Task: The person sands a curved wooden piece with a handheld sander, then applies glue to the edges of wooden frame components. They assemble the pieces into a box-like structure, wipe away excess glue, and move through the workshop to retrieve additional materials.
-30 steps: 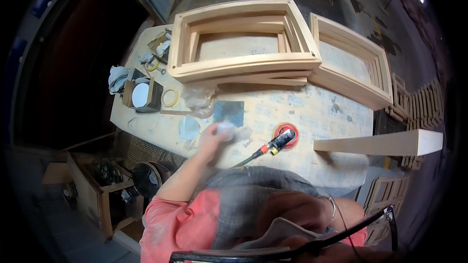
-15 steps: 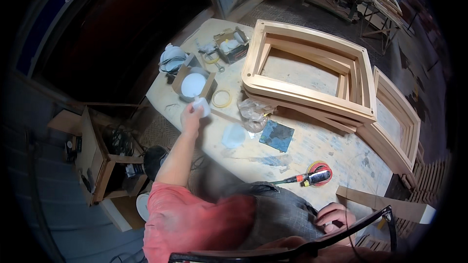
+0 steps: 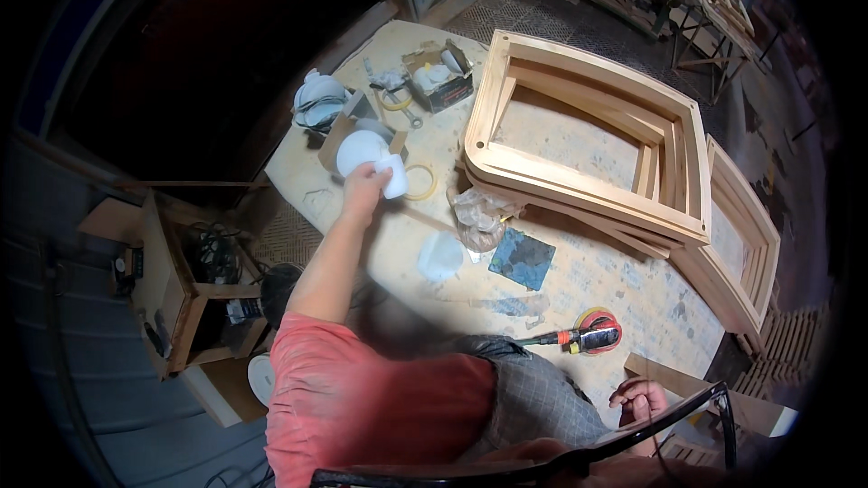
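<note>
Our left hand [image 3: 363, 188] reaches out over the worktable [image 3: 579, 271], fingers wrapped around a small white cup [image 3: 394, 177], held just beside the white tub [image 3: 362, 150] in an open cardboard box and touching a ring of tape [image 3: 419, 183]. Right hand [image 3: 638, 398] hangs low by the table edge, fingers loosely curled, holding nothing. An orange sander [image 3: 592, 336] lies near it; stacked wooden frames [image 3: 588, 140] sit further back.

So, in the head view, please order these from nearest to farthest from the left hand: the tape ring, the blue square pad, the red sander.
From the left hand:
1. Tape ring, just right of it.
2. Blue square pad, mid-table, by the frames.
3. Red sander, near table edge, far right.
</note>
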Available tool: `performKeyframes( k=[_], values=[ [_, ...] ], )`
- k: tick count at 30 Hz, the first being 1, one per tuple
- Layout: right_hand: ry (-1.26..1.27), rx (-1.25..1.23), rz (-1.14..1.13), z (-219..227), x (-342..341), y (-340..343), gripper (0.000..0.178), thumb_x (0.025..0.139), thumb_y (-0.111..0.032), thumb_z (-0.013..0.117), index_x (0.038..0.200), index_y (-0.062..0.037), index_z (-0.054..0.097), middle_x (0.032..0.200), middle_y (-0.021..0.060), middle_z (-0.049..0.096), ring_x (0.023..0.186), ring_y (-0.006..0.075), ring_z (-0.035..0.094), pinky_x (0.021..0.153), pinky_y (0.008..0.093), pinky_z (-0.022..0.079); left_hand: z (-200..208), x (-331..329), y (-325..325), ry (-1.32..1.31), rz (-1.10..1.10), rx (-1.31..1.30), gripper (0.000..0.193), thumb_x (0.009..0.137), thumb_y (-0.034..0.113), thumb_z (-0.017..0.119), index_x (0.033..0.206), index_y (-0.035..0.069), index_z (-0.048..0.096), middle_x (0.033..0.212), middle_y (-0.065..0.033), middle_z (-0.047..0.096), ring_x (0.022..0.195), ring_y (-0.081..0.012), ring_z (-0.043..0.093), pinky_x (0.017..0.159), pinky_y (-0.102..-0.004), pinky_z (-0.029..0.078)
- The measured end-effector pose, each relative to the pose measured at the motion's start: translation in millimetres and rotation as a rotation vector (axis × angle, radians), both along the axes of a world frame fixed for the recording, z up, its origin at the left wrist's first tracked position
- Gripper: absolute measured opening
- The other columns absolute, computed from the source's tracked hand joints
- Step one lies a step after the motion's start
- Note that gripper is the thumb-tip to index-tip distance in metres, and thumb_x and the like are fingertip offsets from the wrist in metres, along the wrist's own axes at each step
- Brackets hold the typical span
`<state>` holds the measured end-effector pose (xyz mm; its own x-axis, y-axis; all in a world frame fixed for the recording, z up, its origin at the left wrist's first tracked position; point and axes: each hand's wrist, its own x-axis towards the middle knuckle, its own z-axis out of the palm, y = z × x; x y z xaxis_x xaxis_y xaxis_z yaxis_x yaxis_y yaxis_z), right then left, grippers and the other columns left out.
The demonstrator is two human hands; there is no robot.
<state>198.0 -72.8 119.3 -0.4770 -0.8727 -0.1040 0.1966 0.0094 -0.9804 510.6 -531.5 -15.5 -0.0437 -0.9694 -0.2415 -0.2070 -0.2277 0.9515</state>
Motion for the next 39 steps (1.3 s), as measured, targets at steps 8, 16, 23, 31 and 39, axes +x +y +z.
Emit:
performKeyframes(
  k=[8,16,23,31,39],
  values=[
    [-0.053,0.054,-0.031,3.3,1.9,-13.7,0.021,0.092,-0.021,0.056,0.091,-0.0001,0.055,0.080,0.0122,0.057,0.067,0.0179,0.056,0.063,0.0266,0.041,36.6,-36.8,-64.2,0.152,-0.067,0.128,0.014,0.083,0.017,0.065,0.079,0.003,0.061,0.065,-0.0006,0.055,0.051,-0.0088,0.048,0.042,-0.0238,0.036],
    [-0.072,0.096,-0.118,-8.2,6.3,2.5,0.024,0.089,-0.022,0.059,0.089,0.0017,0.057,0.081,0.0133,0.057,0.071,0.0199,0.057,0.066,0.0302,0.044,18.1,-106.6,-31.0,0.243,-0.186,0.053,0.015,0.091,0.015,0.057,0.094,0.001,0.062,0.078,-0.0029,0.061,0.062,-0.0076,0.055,0.054,-0.0183,0.047],
    [-0.115,0.226,-0.178,-5.3,9.3,3.5,0.022,0.090,-0.018,0.056,0.089,0.0037,0.057,0.084,0.0125,0.059,0.076,0.0194,0.057,0.074,0.0304,0.045,-76.3,-103.1,114.1,-0.465,-0.342,-0.408,0.032,0.076,0.016,0.068,0.102,-0.001,0.060,0.090,-0.0151,0.058,0.081,-0.0257,0.058,0.073,-0.0347,0.049],
    [-0.180,0.330,-0.133,-2.2,9.7,-9.8,0.021,0.091,-0.018,0.056,0.089,0.0024,0.057,0.084,0.0096,0.060,0.077,0.0163,0.057,0.075,0.0295,0.046,-48.1,-131.7,85.5,-0.569,-0.461,-0.321,0.027,0.080,0.027,0.062,0.094,0.004,0.061,0.088,-0.0214,0.062,0.089,-0.0398,0.059,0.076,-0.0458,0.047],
    [-0.688,0.353,0.068,-46.2,-1.4,-24.2,0.057,0.097,-0.041,0.040,0.110,0.0125,0.054,0.099,0.0227,0.064,0.092,0.0300,0.065,0.088,0.0398,0.050,76.5,-149.5,178.1,0.252,-0.599,0.300,0.015,0.089,0.018,0.058,0.087,0.004,0.055,0.071,-0.0042,0.060,0.053,-0.0086,0.050,0.050,-0.0222,0.042]
  ],
)
